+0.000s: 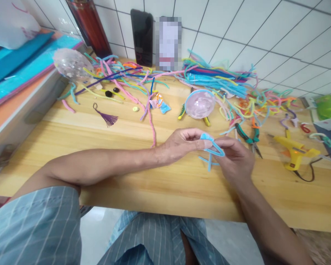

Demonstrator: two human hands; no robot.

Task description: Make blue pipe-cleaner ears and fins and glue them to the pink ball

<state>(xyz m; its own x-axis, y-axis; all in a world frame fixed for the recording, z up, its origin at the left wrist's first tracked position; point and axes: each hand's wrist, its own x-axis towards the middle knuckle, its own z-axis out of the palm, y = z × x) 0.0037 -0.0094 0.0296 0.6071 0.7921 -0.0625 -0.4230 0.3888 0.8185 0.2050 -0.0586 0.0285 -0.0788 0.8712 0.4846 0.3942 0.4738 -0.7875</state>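
A light-blue pipe cleaner, bent into a loop, is held between my two hands above the wooden table. My left hand pinches its left end between thumb and fingers. On the right side, the fingers of my right hand close on the same piece, partly hiding it. Below the hands, short blue pipe cleaner pieces show near the tabletop; whether they join the held loop I cannot tell. A clear pinkish bowl-like dome sits just beyond, over yellow-tipped handles.
Pliers and a yellow glue gun with a cord lie at right. Pipe cleaners in many colours cover the back. Two phones, one a dark phone, lean on the tiled wall. A purple tassel lies left; a red flask stands behind.
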